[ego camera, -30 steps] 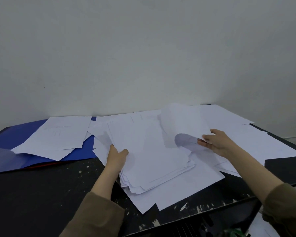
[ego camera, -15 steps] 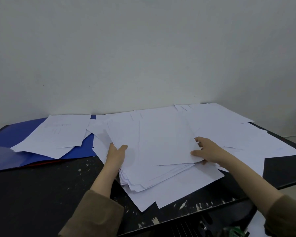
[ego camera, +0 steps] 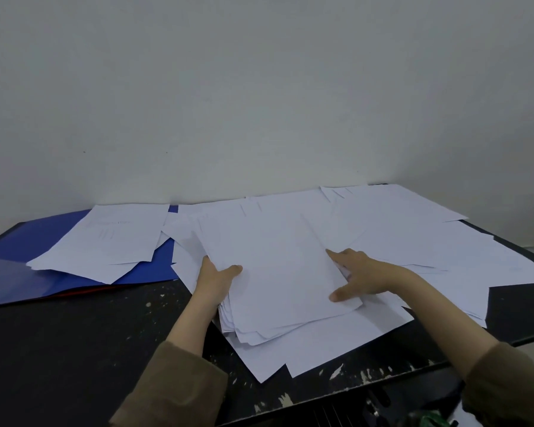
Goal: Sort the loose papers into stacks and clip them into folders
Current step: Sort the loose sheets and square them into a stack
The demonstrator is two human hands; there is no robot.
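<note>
1. The black table [ego camera: 74, 349] bears loose papers [ego camera: 413, 241] spread to your right.
2. A blue folder [ego camera: 28, 241] lies far left.
3. The stack [ego camera: 284, 272] sits centre.
4. Your left hand [ego camera: 216, 280] grips its left edge, thumb on top.
5. Your right hand [ego camera: 361, 277] rests spread-fingered on its right side.

Paper stack [ego camera: 278, 272] on table [ego camera: 74, 349], folder [ego camera: 22, 241] left.

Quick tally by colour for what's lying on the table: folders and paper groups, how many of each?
Blue folder: 1
White paper groups: 3 (gathered stack, sheets on the folder, loose spread at right)
Total: 4
Single sheets overlap too much to count.
</note>
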